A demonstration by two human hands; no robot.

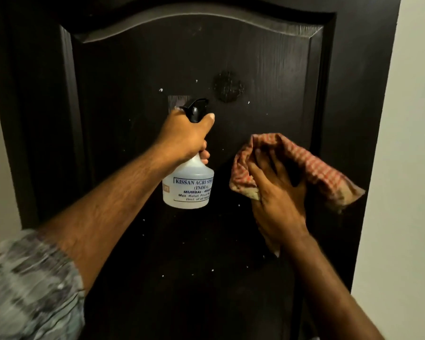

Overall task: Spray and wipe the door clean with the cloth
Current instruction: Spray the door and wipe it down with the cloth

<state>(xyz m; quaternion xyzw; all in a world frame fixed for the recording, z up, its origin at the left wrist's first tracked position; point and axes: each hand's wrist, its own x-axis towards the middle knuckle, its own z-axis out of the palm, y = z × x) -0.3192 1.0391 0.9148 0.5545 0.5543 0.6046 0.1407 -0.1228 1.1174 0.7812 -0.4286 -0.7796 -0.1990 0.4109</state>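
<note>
While left grip (pixel 184 136) clamps clear-liquid spray bottle (pixel 188 185), right grip (pixel 280 192) presses cloth (pixel 312 165), fingers flat.

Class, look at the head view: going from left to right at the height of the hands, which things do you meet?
Patterned sleeve → left hand → spray bottle → checked cloth pressed to the dark door by the right hand → pale wall.
</note>
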